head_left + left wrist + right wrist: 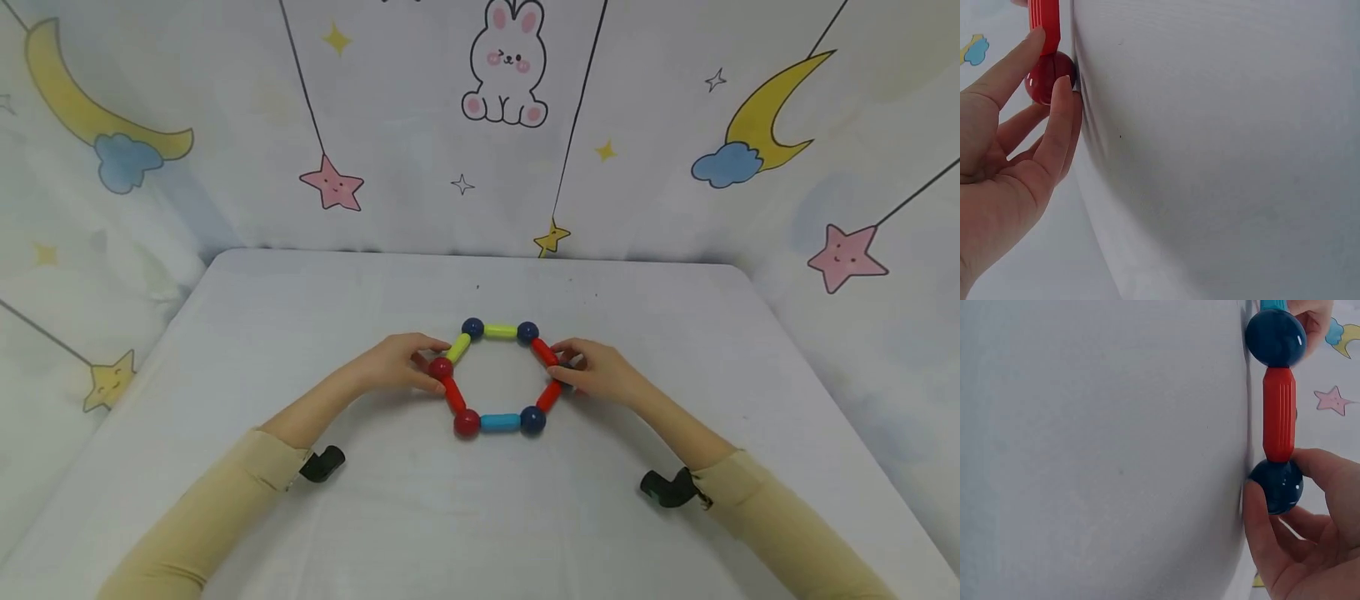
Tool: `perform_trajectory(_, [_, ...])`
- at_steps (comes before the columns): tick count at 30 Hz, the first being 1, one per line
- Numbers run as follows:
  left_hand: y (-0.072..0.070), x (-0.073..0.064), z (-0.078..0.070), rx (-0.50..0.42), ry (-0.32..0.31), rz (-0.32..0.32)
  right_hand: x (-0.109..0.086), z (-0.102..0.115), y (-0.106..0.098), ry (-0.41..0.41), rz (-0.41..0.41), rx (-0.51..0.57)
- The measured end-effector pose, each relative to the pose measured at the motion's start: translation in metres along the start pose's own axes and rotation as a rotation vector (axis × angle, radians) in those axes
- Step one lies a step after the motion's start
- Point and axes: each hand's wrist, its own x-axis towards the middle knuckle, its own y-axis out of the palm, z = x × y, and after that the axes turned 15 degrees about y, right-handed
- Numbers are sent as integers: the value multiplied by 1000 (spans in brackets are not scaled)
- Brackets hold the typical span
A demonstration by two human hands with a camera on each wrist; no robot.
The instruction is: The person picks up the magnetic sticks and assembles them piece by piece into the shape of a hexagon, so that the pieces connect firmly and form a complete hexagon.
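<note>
A closed hexagonal ring of toy building rods and balls lies flat on the table. At its left corner my left hand point(397, 363) holds a red ball point(1051, 78), thumb and fingers on either side. From that ball run a red rod point(454, 395) and a lime rod point(458, 348). At the right corner my right hand point(596, 370) pinches a dark blue ball point(1280, 487), partly hidden by the fingers in the head view. Red rods point(1279, 415) meet there. A light blue rod point(500, 422) joins a red ball point(467, 423) and a dark blue ball point(532, 420) along the near side.
Dark blue balls point(472, 328) and a lime rod point(500, 332) form the ring's far side. A white cloth covers the table point(480, 517). Black wrist cameras point(322, 464) sit at both sleeves. A printed curtain point(420, 100) hangs behind the table's back edge.
</note>
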Motion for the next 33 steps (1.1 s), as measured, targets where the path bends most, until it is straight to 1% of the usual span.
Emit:
perform_trajectory(5, [2, 4, 2, 6, 5, -28, 2, -2, 0, 6, -24, 3])
perform_trajectory(9, [1, 5, 4, 1, 6, -41, 3, -1, -2, 9, -23, -4])
perform_trajectory(11, [-1, 5, 5, 3, 7, -65, 2, 0, -4, 12, -51, -23])
perform_trajectory(12, [-3, 6, 6, -2, 8, -89, 3, 1, -6, 9, -77, -33])
perform_trajectory(14, [-6, 7, 6, 5, 26, -173, 4, 1, -12, -10, -166, -62])
perform_trajectory(16, [-11, 10, 6, 57, 63, -298, 7, 0, -20, -38, -307, -93])
perform_trajectory(17, [-13, 12, 6, 106, 86, -371, 9, -1, -24, -54, -384, -111])
perform_trajectory(18, [-16, 14, 5, 174, 101, -438, 11, -2, -28, -69, -463, -137])
perform_trajectory(20, [-22, 18, 5, 361, 93, -548, 16, -5, -36, -70, -607, -192])
perform_trajectory(21, [-26, 19, 6, 447, 74, -585, 18, -6, -39, -62, -663, -213])
perform_trajectory(22, [-29, 20, 6, 526, 38, -605, 20, -7, -42, -47, -704, -240])
perform_trajectory(23, [-32, 21, 6, 594, -6, -609, 22, -7, -44, -31, -730, -263])
perform_trajectory(24, [-34, 22, 7, 648, -53, -598, 23, -8, -46, -10, -739, -283])
perform_trajectory(25, [-36, 23, 8, 682, -98, -581, 24, -9, -47, 11, -739, -304])
perform_trajectory(28, [-40, 25, 10, 721, -196, -519, 28, -9, -48, 61, -708, -365])
perform_trajectory(30, [-41, 26, 11, 724, -228, -498, 30, -9, -48, 89, -684, -403])
perform_trajectory(33, [-41, 27, 13, 722, -255, -487, 32, -8, -47, 118, -669, -439])
